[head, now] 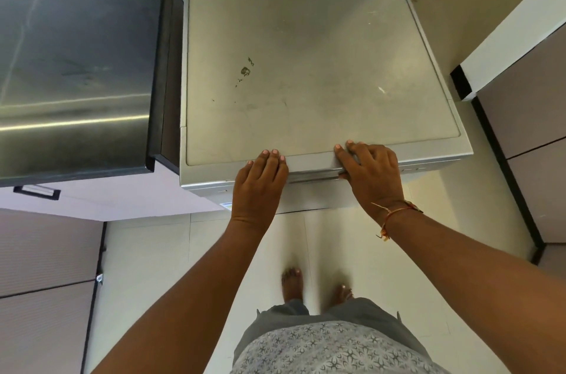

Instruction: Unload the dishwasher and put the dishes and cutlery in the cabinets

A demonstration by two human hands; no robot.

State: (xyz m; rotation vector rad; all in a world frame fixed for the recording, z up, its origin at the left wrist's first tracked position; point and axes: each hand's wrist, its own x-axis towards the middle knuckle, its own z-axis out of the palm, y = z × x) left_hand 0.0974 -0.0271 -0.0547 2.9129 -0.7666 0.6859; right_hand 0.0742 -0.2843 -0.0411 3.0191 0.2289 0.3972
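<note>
Pale tiled floor (355, 238), scuffed dishwasher top (309, 45), steel counter (76, 67) beside it

Bright, soft, even light; no hard shadows anywhere. Top of the silver box-shaped metal dishwasher (306, 51) takes a broad pale sheen, smudges & scratches plain. Dark brushed-steel countertop (73, 67) at my left carries a long glare streak. My left hand (260, 180) & right hand (373, 177) are sharp; my bare feet (292, 284) on the pale tiled floor (153, 266) look soft, a bit blurred. Wide-angle lens bows straight edges twd the corners.
</note>
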